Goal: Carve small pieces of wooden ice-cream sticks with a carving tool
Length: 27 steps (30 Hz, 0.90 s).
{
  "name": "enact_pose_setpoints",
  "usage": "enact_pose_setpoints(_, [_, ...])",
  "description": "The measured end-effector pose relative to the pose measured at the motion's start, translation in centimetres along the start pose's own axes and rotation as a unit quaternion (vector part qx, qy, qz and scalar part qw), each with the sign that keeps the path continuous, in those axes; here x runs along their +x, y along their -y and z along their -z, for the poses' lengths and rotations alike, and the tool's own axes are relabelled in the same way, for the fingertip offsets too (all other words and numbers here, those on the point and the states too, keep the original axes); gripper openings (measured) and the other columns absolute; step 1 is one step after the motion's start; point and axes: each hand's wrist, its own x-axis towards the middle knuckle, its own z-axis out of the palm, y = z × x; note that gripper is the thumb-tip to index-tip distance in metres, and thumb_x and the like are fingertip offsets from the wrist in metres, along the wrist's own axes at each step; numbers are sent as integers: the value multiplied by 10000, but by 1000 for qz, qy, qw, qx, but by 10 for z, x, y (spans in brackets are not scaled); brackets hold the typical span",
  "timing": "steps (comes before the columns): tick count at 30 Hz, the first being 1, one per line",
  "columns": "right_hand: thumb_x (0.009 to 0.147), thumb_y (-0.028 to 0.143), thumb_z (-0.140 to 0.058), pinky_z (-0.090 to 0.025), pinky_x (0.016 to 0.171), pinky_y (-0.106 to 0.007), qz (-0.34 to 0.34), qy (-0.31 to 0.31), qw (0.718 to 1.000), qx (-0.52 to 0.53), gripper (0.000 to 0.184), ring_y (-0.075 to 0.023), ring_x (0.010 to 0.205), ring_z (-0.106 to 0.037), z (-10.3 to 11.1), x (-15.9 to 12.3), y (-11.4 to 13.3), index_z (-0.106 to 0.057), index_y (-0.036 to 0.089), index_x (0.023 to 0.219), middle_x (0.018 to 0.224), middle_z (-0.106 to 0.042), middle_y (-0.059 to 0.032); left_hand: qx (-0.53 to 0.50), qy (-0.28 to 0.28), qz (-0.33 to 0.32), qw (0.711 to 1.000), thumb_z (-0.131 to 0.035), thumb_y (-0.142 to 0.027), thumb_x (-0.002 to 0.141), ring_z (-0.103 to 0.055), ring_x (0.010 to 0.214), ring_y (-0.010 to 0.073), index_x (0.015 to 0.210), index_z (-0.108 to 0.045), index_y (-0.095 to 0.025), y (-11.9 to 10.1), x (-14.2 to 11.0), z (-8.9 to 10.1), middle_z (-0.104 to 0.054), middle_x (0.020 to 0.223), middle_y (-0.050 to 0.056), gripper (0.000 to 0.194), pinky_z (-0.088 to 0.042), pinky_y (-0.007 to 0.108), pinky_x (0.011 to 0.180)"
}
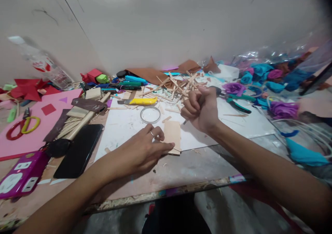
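Observation:
My left hand (145,145) presses down on a small, thin wooden board (172,132), thumb near its lower end and fingers curled at its left edge. A narrow strip of wood lies across the board's lower part. To the right of the board and raised above the paper, my right hand (202,109) is closed in a fist around a slim tool with a dark handle. Its grey tip (184,122) shows below the fist; its kind I cannot make out. A clear tape ring (150,115) and a yellow box cutter (142,101) lie beyond my left hand.
White paper (124,123) covers the table's middle, with a heap of wooden sticks (178,85) behind. Pliers (238,103) and purple paper flowers (284,109) lie right. Left are a black phone (79,151), scissors (26,125), a purple power socket (24,175) and a leaning bottle (44,66).

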Motion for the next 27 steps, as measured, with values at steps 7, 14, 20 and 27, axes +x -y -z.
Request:
enact_pose_setpoints(7, [855, 554, -668, -133, 387, -246, -10, 2, 1000, 4, 625, -61, 360, -125, -5, -2, -2, -305, 223, 469, 401, -186, 90, -41, -7, -12, 999, -539, -111, 1012, -569, 903, 183, 1336, -712, -271, 15, -1, -2, -624, 1038, 67, 401, -447, 285, 765])
enact_pose_setpoints(14, [845, 556, -660, -145, 387, -253, -22, 12, 1000, 16, 617, -67, 356, -134, -7, -5, -1, -300, 227, 467, 394, -192, 91, -95, -53, -9, 994, -488, -302, 1113, -601, 863, 166, 1223, -759, -208, 20, 2, -11, -644, 964, 63, 307, -458, 284, 750])
enact_pose_setpoints(20, [849, 610, -661, -162, 388, -253, -51, 32, 998, 23, 663, -68, 363, -133, -13, -9, 1, -273, 231, 467, 393, -194, 93, -110, -112, -7, 988, -513, -260, 1088, -630, 1024, 181, 1304, -709, -224, 24, 7, -23, -627, 1138, 90, 294, -536, 306, 880])
enact_pose_setpoints(27, [843, 562, -663, -150, 384, -242, -65, 44, 995, 54, 635, -64, 357, -120, -11, -10, -3, -278, 222, 469, 403, -179, 96, 29, -185, 70, 980, -510, -301, 1074, -697, 838, 195, 1185, -730, -158, 13, 4, -18, -716, 976, 88, 285, -548, 325, 762])
